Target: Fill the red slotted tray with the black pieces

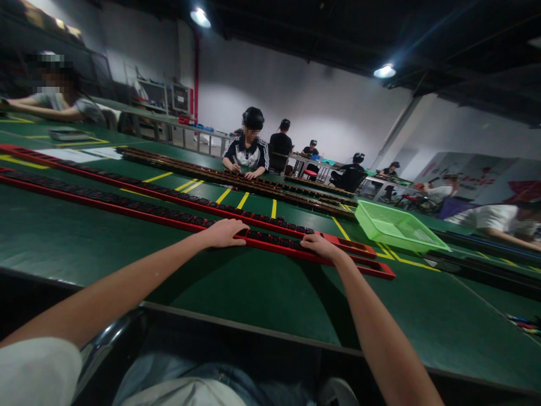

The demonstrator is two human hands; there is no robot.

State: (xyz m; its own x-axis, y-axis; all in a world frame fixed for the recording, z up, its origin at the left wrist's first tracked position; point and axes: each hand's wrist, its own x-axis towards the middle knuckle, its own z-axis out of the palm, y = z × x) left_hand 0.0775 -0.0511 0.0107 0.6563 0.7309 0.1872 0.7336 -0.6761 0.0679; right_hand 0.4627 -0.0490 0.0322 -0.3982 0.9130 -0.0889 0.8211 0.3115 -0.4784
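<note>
A long red frame [274, 245] filled with a row of black parts [273, 237] lies slantwise across the green table in front of me. My left hand [227, 233] is closed over it near the middle, fingers over the top and thumb at the near side. Further right, my right hand [319, 246] pinches the same frame, its fingertips by the black parts. Beyond my right hand, the frame's end section shows open slots. A second red frame [367, 251], also holding black parts, runs parallel just behind.
Brown-black strips [186, 170] lie further back, where a co-worker [249, 149] sits with hands on them. To the right stands a green plastic basket [401, 228], with dark strips [486, 268] beside it. White paper sheets [80, 154] lie at the left. Yellow tape marks the table [236, 293].
</note>
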